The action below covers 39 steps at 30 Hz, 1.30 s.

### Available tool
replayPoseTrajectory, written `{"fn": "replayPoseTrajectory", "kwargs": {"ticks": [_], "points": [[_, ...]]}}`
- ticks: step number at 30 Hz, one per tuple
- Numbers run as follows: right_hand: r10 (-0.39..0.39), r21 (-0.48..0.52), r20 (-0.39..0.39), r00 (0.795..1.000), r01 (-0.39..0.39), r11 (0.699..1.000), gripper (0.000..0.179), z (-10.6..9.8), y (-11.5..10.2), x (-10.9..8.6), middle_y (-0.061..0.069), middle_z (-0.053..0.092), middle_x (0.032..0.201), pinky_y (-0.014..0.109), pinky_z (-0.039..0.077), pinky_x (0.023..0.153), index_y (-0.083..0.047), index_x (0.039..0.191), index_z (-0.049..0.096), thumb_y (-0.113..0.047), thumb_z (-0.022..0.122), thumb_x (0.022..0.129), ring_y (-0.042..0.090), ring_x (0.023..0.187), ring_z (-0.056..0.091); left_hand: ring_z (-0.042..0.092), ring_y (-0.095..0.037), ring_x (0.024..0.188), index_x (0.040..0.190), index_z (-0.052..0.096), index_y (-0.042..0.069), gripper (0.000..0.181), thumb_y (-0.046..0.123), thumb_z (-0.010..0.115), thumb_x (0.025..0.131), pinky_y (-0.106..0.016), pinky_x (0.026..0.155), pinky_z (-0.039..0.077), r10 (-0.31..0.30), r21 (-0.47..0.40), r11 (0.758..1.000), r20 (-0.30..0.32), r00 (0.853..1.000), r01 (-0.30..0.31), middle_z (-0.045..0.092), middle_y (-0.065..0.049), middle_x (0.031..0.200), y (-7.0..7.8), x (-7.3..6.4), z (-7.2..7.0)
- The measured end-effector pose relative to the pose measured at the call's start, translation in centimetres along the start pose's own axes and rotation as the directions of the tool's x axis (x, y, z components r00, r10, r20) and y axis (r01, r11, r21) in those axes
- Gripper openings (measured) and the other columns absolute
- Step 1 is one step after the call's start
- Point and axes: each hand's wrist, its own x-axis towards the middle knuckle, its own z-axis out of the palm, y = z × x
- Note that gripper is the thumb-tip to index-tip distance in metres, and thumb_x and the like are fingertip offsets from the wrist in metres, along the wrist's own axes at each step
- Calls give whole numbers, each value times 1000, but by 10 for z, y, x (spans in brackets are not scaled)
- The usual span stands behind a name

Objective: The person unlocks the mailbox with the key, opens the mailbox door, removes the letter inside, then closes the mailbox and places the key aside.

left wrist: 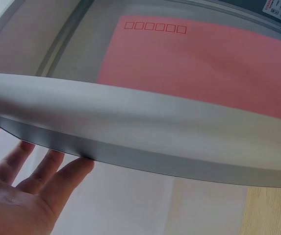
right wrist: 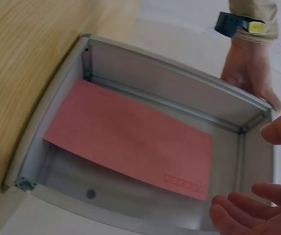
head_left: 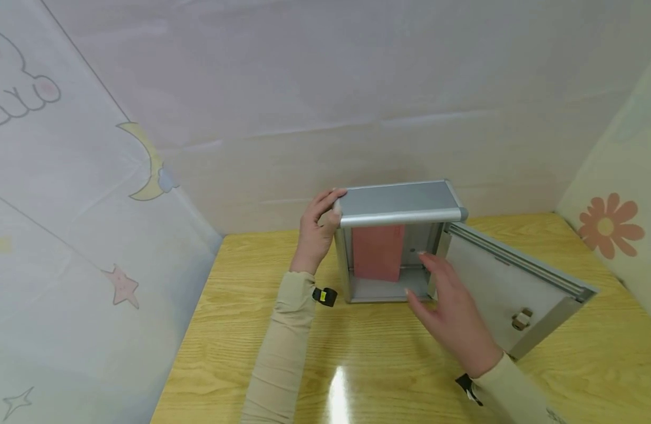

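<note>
A grey metal lockbox (head_left: 401, 201) stands upright on the table with its hinged door (head_left: 495, 282) swung out to the right. Inside, a pink envelope (head_left: 377, 253) stands on end; printed postcode squares show on it in both wrist views. My left hand (head_left: 316, 229) rests on the box's upper left corner, and its fingertips (left wrist: 84, 166) touch the edge in the left wrist view. The right hand (head_left: 452, 312), fingers spread and thumb apart, holds nothing in front of the box opening, close to the door. In the right wrist view its fingers (right wrist: 248, 210) overlap the box.
A lock (head_left: 522, 318) sits on the door's inner face. Under the box is a wood-grain table (head_left: 241, 300). Pale walls with printed drawings enclose it at the back and both sides. A black band (head_left: 324, 296) is on the left wrist.
</note>
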Motion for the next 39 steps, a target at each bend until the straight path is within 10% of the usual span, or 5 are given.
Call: {"fn": "replayPoseTrajectory", "kwargs": {"ticks": [14,23,39], "points": [[57,-27,26,998,-57,998,71,48,20,12,32,41,133,57,38,95,12,137,35,-19,71,84,46,121,42,42,-28,125,133,55,0,39,7,50,95,-47,91,45,10,2,1000,-2,1000,-10,38,-17,145,1,-1,0],[87,-34,14,996,-87,996,75,68,34,18,34,41,131,56,41,92,12,139,33,-18,72,83,45,119,43,43,-21,125,135,58,18,46,42,52,96,-46,91,45,9,13,1000,-25,1000,-9,39,-1,146,-36,6,2],[205,-36,57,977,-203,978,80,87,50,28,36,37,134,56,47,83,13,143,23,-18,68,85,49,110,50,43,-14,124,133,59,25,52,56,50,92,-44,93,44,8,17,1000,-31,999,-7,40,7,144,-38,5,3]]}}
